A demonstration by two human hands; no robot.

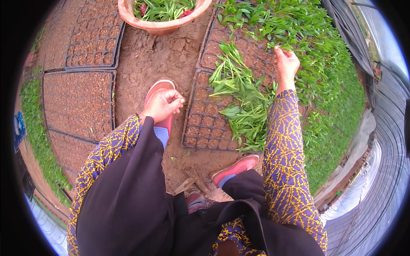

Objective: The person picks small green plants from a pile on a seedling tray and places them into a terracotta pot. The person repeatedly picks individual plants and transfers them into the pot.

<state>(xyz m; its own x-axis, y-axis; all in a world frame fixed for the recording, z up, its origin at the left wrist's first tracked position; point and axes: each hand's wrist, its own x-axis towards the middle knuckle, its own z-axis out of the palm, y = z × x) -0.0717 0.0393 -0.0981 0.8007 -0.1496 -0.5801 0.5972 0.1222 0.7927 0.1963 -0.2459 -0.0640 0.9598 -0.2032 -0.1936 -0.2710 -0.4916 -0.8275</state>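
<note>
My right hand (287, 64) reaches over the seedling trays at the right, thumb and fingers pinched on a small green leafy cutting (286, 47). Below and left of it, a loose pile of cut leafy shoots (245, 108) lies across a black cell tray filled with brown growing medium (205, 121). My left hand (165, 104) is over my left shoe, its thumb and fingertips drawn together; whether something tiny is between them I cannot tell.
A reddish plastic basin (160, 25) with leafy stems and dark red flowers stands at the top. Filled cell trays (78, 99) lie at the left. Green plants (333, 80) cover the right side. Muddy soil (153, 54) runs between the trays. My shoes (237, 166) stand on it.
</note>
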